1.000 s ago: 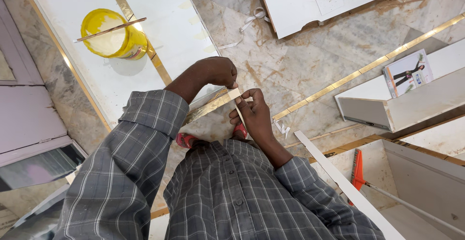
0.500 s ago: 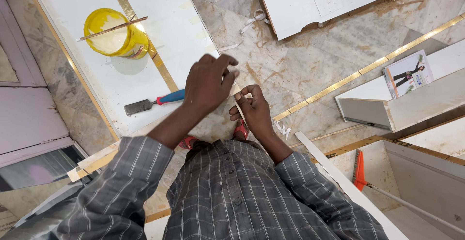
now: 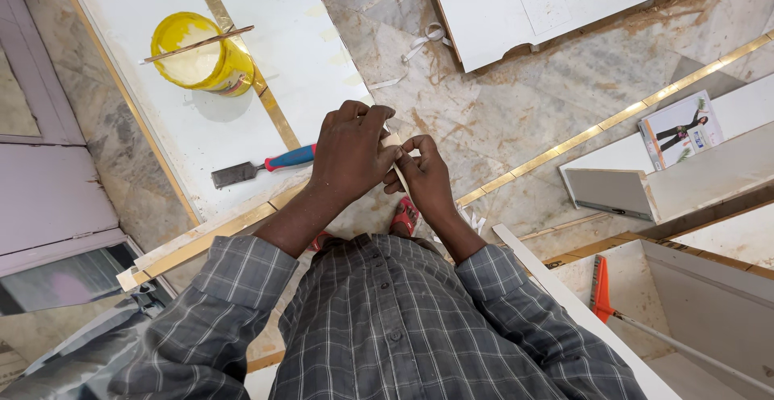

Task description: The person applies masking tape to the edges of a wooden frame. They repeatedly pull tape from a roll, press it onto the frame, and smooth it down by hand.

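Both hands — the left hand (image 3: 353,152) and the right hand (image 3: 423,176) — were pressed together, pinching a thin pale strip (image 3: 394,156) at chest height, above the marble floor (image 3: 516,110) and a blue-handled chisel (image 3: 262,166) on a white panel (image 3: 161,114).

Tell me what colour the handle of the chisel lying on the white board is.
The chisel has a blue handle with a red end, clearest in the head view.

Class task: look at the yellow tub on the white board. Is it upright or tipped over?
Upright. The yellow tub stands on the white board with its open mouth facing up, and a thin stick lies balanced across its rim.
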